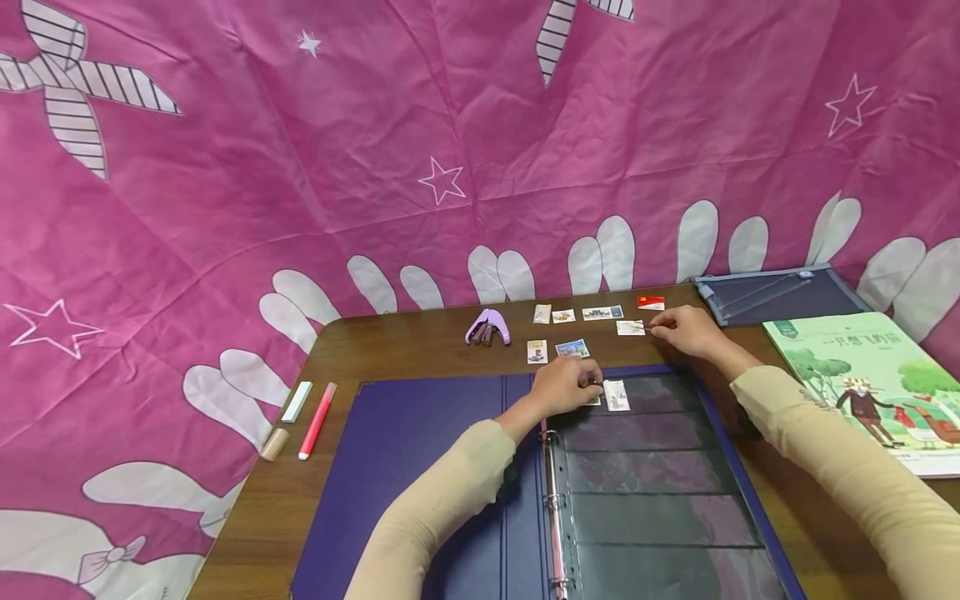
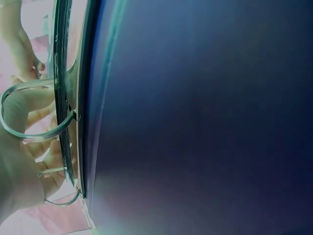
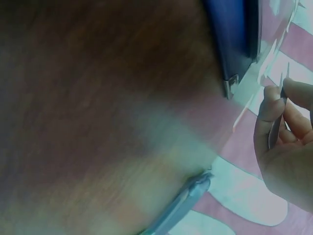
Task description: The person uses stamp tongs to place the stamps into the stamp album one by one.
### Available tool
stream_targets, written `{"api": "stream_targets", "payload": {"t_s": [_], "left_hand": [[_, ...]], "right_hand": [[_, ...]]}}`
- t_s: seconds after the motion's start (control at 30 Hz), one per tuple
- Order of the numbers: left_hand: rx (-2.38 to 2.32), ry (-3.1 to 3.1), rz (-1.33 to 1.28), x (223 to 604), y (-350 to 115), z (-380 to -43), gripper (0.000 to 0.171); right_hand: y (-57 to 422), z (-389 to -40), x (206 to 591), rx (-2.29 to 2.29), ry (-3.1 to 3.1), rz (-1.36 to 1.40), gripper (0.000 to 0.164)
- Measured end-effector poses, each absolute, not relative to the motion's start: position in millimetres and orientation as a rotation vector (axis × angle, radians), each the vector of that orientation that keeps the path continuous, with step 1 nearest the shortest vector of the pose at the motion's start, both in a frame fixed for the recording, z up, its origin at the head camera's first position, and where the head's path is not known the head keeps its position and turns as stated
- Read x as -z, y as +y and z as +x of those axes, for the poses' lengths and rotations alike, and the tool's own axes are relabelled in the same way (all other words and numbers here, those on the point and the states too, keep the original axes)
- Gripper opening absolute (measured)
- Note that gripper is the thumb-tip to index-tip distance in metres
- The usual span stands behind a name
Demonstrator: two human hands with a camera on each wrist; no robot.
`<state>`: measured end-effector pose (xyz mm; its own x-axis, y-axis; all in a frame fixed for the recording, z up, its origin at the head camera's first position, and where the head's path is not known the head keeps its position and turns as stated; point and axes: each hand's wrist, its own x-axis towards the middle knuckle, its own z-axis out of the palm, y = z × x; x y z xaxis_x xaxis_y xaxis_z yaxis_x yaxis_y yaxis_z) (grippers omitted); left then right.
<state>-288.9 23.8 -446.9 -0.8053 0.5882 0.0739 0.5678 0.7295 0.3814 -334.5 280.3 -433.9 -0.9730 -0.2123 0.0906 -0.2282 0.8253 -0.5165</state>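
My right hand [image 1: 688,331] pinches metal tweezers [image 3: 278,115] between thumb and fingers. The tips reach the right end of a small pale stamp [image 1: 629,328] lying on the table behind the binder. My left hand [image 1: 564,385] rests at the top of the binder's black pocket page [image 1: 637,471], fingers bent toward the top row. Whether those fingers pinch the pocket edge I cannot tell. Just right of them a whitish stamp [image 1: 617,396] sits at the top row, and another beside it is partly covered by the fingers. The blue binder [image 1: 420,467] lies open, its metal rings [image 2: 36,134] showing.
Several more stamps [image 1: 573,348] lie behind the binder, near a purple clip-like object [image 1: 487,327]. A pink marker [image 1: 317,421], a pale block [image 1: 297,402] and a tan cylinder [image 1: 274,444] are at left. At right are a picture book [image 1: 877,375] and a zip pouch [image 1: 780,293].
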Motion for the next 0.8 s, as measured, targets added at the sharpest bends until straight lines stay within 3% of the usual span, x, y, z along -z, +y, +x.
{"api": "stream_targets", "payload": {"t_s": [0.8], "left_hand": [[-0.578,2.905,0.944,449.3,23.7,-288.6,0.013]], "right_hand": [[278.8,-339.3,438.1,-0.68,-2.947,0.225,0.021]]}}
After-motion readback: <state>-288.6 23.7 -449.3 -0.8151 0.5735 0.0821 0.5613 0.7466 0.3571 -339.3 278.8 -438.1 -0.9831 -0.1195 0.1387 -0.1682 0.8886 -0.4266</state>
